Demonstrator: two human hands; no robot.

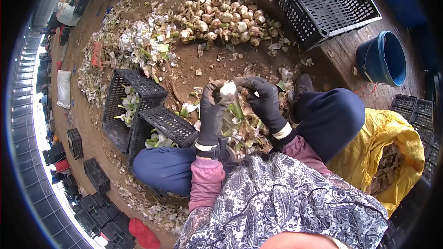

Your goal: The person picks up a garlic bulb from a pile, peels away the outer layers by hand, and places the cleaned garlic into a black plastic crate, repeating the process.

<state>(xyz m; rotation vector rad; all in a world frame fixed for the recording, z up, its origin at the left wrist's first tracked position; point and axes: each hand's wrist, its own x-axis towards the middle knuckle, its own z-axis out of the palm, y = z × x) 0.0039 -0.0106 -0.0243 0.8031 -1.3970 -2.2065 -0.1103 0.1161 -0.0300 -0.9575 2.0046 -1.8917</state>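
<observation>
Between my gloved hands is a white garlic bulb (228, 89), partly peeled, its green stem pointing down toward my lap. My left hand (212, 113) grips the bulb from the left with curled fingers. From the right, my right hand (264, 102) has its fingers bent and pinched at the bulb's side; the exact contact is partly hidden. Loose skins and green stem pieces (251, 133) lie below the hands, between my legs. Beyond them is a heap of unpeeled garlic bulbs (226, 16) on the soil.
Tilted black crates (168, 124) at my left hold peeled bulbs with green stems (129, 106). A large black crate (330, 4) and a blue bucket (382, 59) stand at the right. A yellow sack (355, 157) with skins sits beside my right leg. Peelings (138, 37) cover the far-left ground.
</observation>
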